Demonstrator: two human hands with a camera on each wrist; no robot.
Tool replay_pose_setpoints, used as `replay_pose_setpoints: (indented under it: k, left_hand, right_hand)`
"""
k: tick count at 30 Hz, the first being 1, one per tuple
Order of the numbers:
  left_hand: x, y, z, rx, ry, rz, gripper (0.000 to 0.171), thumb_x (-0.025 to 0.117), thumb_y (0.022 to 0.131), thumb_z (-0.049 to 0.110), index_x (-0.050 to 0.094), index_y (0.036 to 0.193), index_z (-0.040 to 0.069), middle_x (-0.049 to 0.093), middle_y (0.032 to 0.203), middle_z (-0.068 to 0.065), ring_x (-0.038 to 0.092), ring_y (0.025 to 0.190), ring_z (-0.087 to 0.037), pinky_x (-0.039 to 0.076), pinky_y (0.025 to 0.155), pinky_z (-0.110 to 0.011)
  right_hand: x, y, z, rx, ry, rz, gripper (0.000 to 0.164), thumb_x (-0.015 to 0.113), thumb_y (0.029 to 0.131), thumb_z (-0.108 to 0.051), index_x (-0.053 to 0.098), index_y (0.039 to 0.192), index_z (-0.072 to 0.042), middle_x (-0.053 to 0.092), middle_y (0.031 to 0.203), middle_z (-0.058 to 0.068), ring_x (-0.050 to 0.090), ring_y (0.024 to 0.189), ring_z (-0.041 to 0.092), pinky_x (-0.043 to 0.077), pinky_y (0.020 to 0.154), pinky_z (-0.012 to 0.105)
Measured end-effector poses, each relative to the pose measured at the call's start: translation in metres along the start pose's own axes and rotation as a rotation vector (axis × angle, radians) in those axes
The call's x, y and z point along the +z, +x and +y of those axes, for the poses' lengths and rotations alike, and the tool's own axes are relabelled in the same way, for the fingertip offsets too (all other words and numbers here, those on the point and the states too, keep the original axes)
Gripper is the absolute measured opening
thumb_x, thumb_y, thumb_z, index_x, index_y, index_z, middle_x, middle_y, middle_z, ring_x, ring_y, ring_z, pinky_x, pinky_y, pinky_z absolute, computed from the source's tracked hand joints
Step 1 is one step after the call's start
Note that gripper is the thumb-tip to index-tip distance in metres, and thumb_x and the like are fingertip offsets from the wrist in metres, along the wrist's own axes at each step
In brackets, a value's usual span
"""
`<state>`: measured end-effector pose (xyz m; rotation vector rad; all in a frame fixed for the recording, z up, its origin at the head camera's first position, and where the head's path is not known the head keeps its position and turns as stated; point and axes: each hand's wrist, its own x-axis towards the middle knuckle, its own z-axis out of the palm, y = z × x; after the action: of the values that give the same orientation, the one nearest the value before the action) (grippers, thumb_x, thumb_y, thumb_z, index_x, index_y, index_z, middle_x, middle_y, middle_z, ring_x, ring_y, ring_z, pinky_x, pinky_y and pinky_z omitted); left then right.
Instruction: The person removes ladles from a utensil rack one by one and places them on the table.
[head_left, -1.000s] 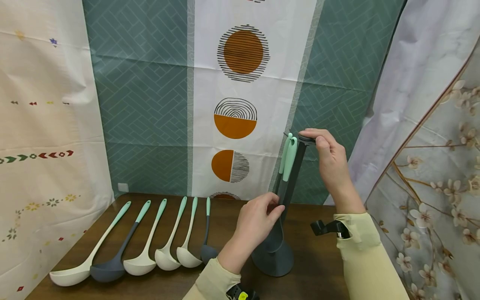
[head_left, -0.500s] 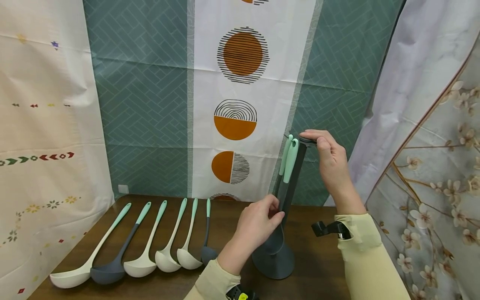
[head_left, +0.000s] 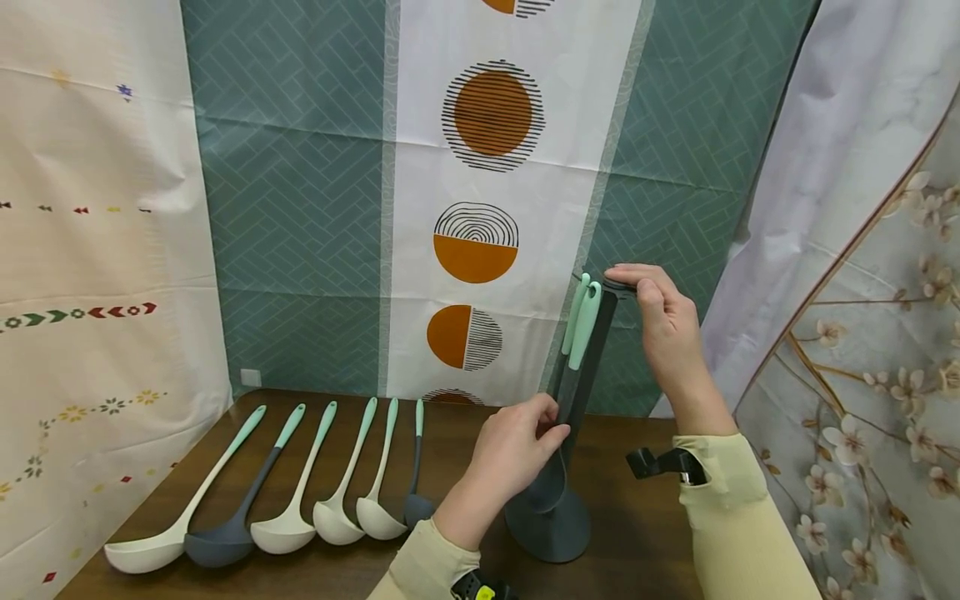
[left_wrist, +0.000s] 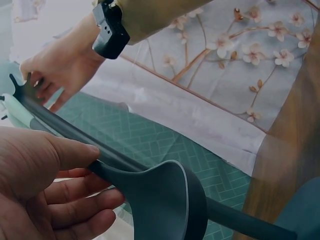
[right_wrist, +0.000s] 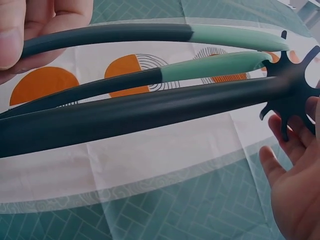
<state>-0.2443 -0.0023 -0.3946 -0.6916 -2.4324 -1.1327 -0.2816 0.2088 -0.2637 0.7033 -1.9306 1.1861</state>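
Note:
My left hand [head_left: 513,442] pinches the dark handle of a soup ladle [left_wrist: 160,205] just above its bowl. The ladle's mint-green grip [head_left: 586,325] hangs from a hook at the top of a dark utensil stand [head_left: 592,358]. A second mint-handled utensil [right_wrist: 210,65] also hangs there; its lower end is hidden. At the top of the stand, my right hand [head_left: 667,333] holds the hooked disc [right_wrist: 290,85], with the fingers laid over it. The stand is upright on its round base [head_left: 555,542].
On the left of the brown table [head_left: 217,442], several ladles lie in a row, mint grips pointing away, including a white ladle [head_left: 150,550] and a small dark ladle [head_left: 417,504]. A patterned curtain [head_left: 300,208] hangs behind the table, and a floral cloth [head_left: 855,458] at the right.
Both hands keep their holds on the ladle and the stand. The whole head view has shifted slightly; the ladle and the stand show little movement otherwise.

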Motion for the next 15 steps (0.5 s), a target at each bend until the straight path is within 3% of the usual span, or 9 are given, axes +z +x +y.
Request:
replay_pose_setpoints:
  k: [7, 15]
  left_hand:
    - [-0.0013, 0.0003, 0.0002, 0.008, 0.016, 0.009, 0.015, 0.084, 0.101, 0.023, 0.075, 0.108, 0.014, 0.073, 0.091, 0.008, 0.060, 0.075, -0.009, 0.051, 0.069, -0.030]
    - [-0.0032, 0.0013, 0.0005, 0.028, 0.023, 0.012, 0.013, 0.085, 0.101, 0.023, 0.074, 0.105, 0.016, 0.072, 0.089, 0.009, 0.059, 0.073, -0.007, 0.050, 0.069, -0.029]
  right_hand:
    - [0.0013, 0.0000, -0.0031, -0.012, -0.047, 0.000, 0.039, 0.046, 0.121, -0.025, 0.077, 0.135, -0.007, 0.065, 0.142, 0.004, 0.055, 0.138, 0.013, 0.040, 0.113, 0.027]
    - [0.0081, -0.0020, -0.0053, -0.058, -0.217, 0.136, 0.034, 0.055, 0.118, -0.029, 0.084, 0.126, -0.013, 0.070, 0.131, 0.000, 0.056, 0.128, 0.017, 0.042, 0.100, 0.032]
